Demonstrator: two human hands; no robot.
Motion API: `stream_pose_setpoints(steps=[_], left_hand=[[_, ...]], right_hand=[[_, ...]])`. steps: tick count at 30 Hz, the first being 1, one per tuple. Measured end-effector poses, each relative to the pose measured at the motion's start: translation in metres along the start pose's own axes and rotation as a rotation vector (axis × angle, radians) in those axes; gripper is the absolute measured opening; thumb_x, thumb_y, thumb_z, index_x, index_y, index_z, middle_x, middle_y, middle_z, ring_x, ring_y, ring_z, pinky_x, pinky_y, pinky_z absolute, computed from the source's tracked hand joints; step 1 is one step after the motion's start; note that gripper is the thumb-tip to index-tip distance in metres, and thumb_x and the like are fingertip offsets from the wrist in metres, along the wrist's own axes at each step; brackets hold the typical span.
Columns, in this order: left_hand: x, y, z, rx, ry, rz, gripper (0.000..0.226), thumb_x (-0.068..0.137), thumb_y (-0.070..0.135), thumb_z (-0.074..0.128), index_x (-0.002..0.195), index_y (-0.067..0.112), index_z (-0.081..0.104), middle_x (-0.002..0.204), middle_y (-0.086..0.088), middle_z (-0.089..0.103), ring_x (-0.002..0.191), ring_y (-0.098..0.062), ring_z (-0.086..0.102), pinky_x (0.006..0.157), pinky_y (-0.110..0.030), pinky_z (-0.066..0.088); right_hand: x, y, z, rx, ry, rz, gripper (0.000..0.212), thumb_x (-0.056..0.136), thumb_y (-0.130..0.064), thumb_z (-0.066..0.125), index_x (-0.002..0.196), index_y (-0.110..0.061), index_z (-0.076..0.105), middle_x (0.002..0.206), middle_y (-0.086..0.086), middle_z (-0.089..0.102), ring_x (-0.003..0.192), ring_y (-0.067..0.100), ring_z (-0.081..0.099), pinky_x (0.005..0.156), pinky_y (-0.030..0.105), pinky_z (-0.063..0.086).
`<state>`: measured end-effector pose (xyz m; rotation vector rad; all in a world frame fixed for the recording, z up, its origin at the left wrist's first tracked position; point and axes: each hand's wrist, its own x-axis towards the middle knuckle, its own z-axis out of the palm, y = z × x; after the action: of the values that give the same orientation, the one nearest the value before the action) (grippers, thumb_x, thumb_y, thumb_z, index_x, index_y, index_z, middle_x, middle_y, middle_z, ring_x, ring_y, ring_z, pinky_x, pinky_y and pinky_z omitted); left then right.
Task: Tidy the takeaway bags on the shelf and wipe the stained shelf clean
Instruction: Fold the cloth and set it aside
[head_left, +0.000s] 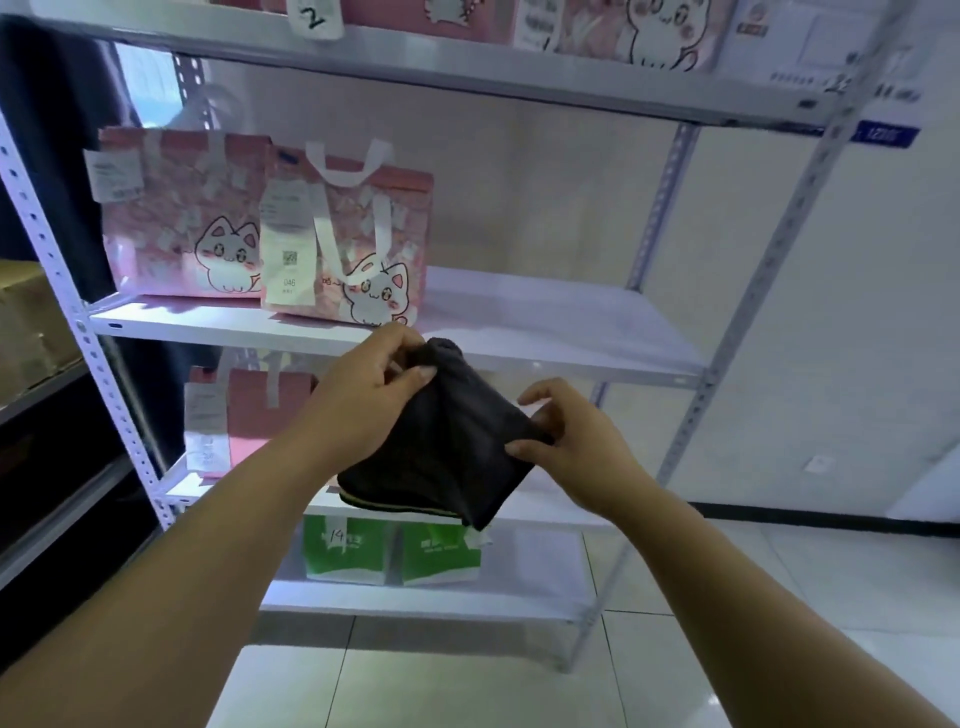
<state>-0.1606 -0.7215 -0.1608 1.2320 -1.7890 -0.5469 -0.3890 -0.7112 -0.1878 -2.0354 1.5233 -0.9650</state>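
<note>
Two pink bags, one behind (171, 218) and one in front (374, 249), are standing close together on the left of the middle shelf (545, 322) and blocking that end. To their right the board is lying open as far as the right upright (769, 270), so a hand could pass in from the front. The upper shelf (467, 73) is closing the bay from above. The dark cloth (452, 447), gripped by the left hand (363, 400) and right hand (576, 447), is hanging before the front edge and probably hiding part of the lower shelf (545, 512).
</note>
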Motion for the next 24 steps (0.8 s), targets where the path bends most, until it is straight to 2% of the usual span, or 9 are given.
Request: stream_pose_setpoints(steps=[2, 5, 7, 9, 11, 14, 16, 18, 24], left_hand=[[0.003, 0.0, 0.004, 0.025, -0.043, -0.005, 0.01, 0.091, 0.031, 0.054, 0.087, 0.039, 0.049, 0.087, 0.011, 0.06, 0.083, -0.006, 0.056, 0.062, -0.025, 0.038], [0.006, 0.0, 0.007, 0.011, -0.165, -0.02, 0.03, 0.089, 0.019, 0.057, 0.097, 0.046, 0.05, 0.101, 0.011, 0.06, 0.095, -0.011, 0.057, 0.076, -0.028, 0.048], [0.007, 0.001, 0.011, -0.03, -0.304, -0.067, 0.048, 0.088, 0.013, 0.058, 0.11, 0.054, 0.049, 0.107, 0.008, 0.059, 0.096, -0.015, 0.059, 0.081, -0.033, 0.054], [0.008, 0.001, 0.018, -0.019, -0.39, -0.084, 0.034, 0.086, 0.013, 0.06, 0.102, 0.044, 0.061, 0.093, 0.007, 0.066, 0.084, -0.015, 0.065, 0.071, -0.029, 0.056], [0.008, 0.0, 0.025, 0.141, -0.402, -0.086, 0.003, 0.086, 0.027, 0.063, 0.086, 0.026, 0.065, 0.079, 0.001, 0.066, 0.073, -0.017, 0.064, 0.064, -0.03, 0.05], [0.006, -0.007, 0.036, 0.31, -0.402, -0.062, 0.026, 0.081, 0.047, 0.063, 0.073, 0.022, 0.061, 0.076, 0.002, 0.056, 0.069, -0.011, 0.053, 0.059, -0.026, 0.036], [0.005, -0.011, 0.043, 0.323, -0.387, -0.074, 0.024, 0.078, 0.051, 0.064, 0.083, 0.028, 0.061, 0.091, 0.009, 0.049, 0.081, -0.008, 0.048, 0.066, -0.025, 0.036], [0.004, -0.017, 0.049, 0.275, -0.374, -0.112, 0.024, 0.079, 0.048, 0.064, 0.092, 0.028, 0.061, 0.098, 0.011, 0.051, 0.091, -0.009, 0.05, 0.073, -0.026, 0.039], [0.0, -0.039, 0.055, 0.22, -0.219, -0.184, 0.023, 0.087, 0.026, 0.061, 0.074, 0.021, 0.042, 0.078, 0.001, 0.058, 0.075, -0.019, 0.057, 0.056, -0.026, 0.039]], right_hand=[[0.004, 0.004, -0.014, -0.096, -0.054, -0.008, 0.023, 0.082, -0.026, 0.066, 0.101, -0.032, 0.054, 0.082, -0.011, 0.06, 0.075, 0.006, 0.057, 0.063, 0.018, 0.043], [0.01, 0.002, -0.033, -0.214, -0.027, -0.074, 0.007, 0.087, -0.024, 0.06, 0.087, -0.017, 0.061, 0.084, -0.002, 0.063, 0.077, 0.014, 0.057, 0.069, 0.03, 0.047], [0.013, -0.002, -0.042, -0.148, 0.048, -0.119, 0.006, 0.088, -0.022, 0.059, 0.082, -0.021, 0.059, 0.083, -0.006, 0.061, 0.076, 0.005, 0.054, 0.065, 0.021, 0.043], [0.016, -0.005, -0.05, -0.091, 0.106, -0.122, 0.007, 0.089, -0.021, 0.058, 0.084, -0.027, 0.058, 0.082, -0.013, 0.059, 0.077, 0.0, 0.053, 0.064, 0.015, 0.039], [0.021, -0.005, -0.057, -0.052, 0.171, -0.101, 0.009, 0.088, -0.019, 0.059, 0.085, -0.028, 0.058, 0.081, -0.016, 0.059, 0.078, 0.001, 0.054, 0.064, 0.016, 0.04], [0.025, -0.002, -0.068, 0.012, 0.266, -0.064, 0.012, 0.087, -0.015, 0.059, 0.083, -0.026, 0.06, 0.08, -0.016, 0.061, 0.077, 0.0, 0.055, 0.065, 0.017, 0.041], [0.026, 0.002, -0.074, 0.01, 0.292, -0.046, 0.011, 0.087, -0.015, 0.058, 0.083, -0.025, 0.061, 0.08, -0.017, 0.06, 0.076, -0.001, 0.055, 0.063, 0.015, 0.04], [0.026, 0.005, -0.078, 0.002, 0.317, -0.036, 0.01, 0.088, -0.015, 0.058, 0.084, -0.024, 0.062, 0.079, -0.017, 0.059, 0.075, 0.0, 0.055, 0.063, 0.015, 0.039], [0.031, 0.021, -0.11, 0.016, 0.431, 0.07, 0.008, 0.087, -0.014, 0.061, 0.089, -0.021, 0.064, 0.087, -0.005, 0.062, 0.081, 0.014, 0.059, 0.065, 0.016, 0.044]])
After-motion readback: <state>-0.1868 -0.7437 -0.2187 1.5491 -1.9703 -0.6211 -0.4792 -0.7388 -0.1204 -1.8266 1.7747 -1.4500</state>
